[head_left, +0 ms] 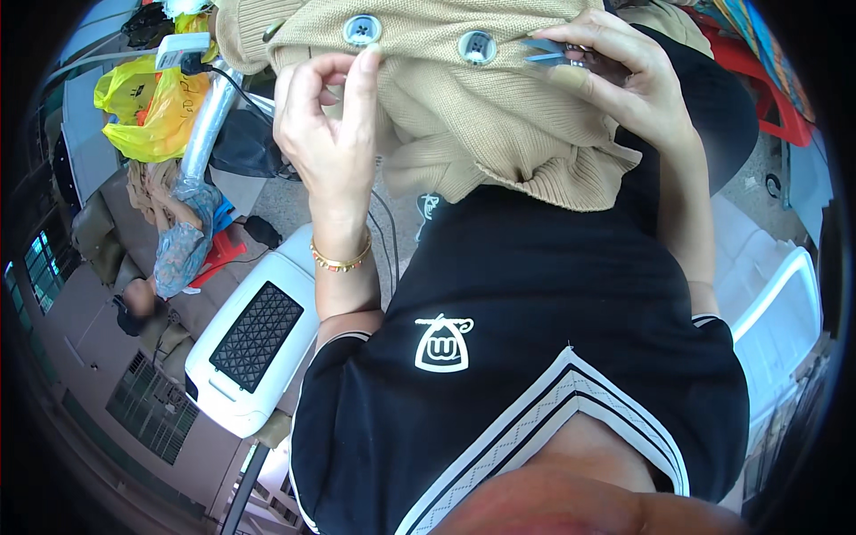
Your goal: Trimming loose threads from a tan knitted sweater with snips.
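Observation:
A tan knitted cardigan (499,116) with ribbed edges lies bunched across the top of the view. Two dark-centred buttons with pale rims show on it, a left button (362,31) and a right button (478,47). My left hand (325,134) is closed in a pinch, thumb and forefinger together just below the left button. Whatever is between those fingertips is too small to make out. In my right hand (629,80) is a small pair of thread snips (546,52), blades apart and pointing left toward the right button, over the knit.
At the left are yellow plastic bags (152,107), a white plug adapter (183,51) with a black cord, and a white machine housing (245,348) with a dark grille. Another person (183,236) sits beyond. White plastic furniture (776,312) and a red stool (776,107) stand at the right.

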### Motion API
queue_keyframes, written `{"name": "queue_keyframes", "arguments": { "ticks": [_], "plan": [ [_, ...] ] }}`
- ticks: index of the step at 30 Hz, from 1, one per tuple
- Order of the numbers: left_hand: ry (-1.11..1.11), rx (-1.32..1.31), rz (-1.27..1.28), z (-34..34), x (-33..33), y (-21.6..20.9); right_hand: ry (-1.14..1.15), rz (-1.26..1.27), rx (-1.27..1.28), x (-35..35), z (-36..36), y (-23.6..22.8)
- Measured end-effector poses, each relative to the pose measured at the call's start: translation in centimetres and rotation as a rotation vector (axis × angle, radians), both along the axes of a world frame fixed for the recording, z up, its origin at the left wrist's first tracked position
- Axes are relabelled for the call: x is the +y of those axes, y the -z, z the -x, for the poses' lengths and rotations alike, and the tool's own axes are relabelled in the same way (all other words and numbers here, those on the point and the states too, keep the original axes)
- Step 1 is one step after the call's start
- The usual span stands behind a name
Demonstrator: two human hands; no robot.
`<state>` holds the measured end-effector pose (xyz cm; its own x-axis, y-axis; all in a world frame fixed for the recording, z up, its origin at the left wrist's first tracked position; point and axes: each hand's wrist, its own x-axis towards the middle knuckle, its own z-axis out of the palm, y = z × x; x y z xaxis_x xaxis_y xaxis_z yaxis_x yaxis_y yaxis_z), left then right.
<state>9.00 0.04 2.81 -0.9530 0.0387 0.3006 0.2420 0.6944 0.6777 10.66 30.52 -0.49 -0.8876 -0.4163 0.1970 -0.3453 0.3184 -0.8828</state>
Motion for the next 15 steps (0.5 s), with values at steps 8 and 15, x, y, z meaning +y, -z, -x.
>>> {"name": "queue_keyframes", "arguments": {
  "ticks": [8,15],
  "plan": [
    [-0.044,-0.051,0.008,0.6,1.1,1.8,0.007,0.039,0.028,-1.0,-0.3,-0.1],
    [0.074,0.155,-0.019,-0.6,0.7,1.6,0.118,0.046,-0.023,-1.5,-0.9,0.3]
  ]
}}
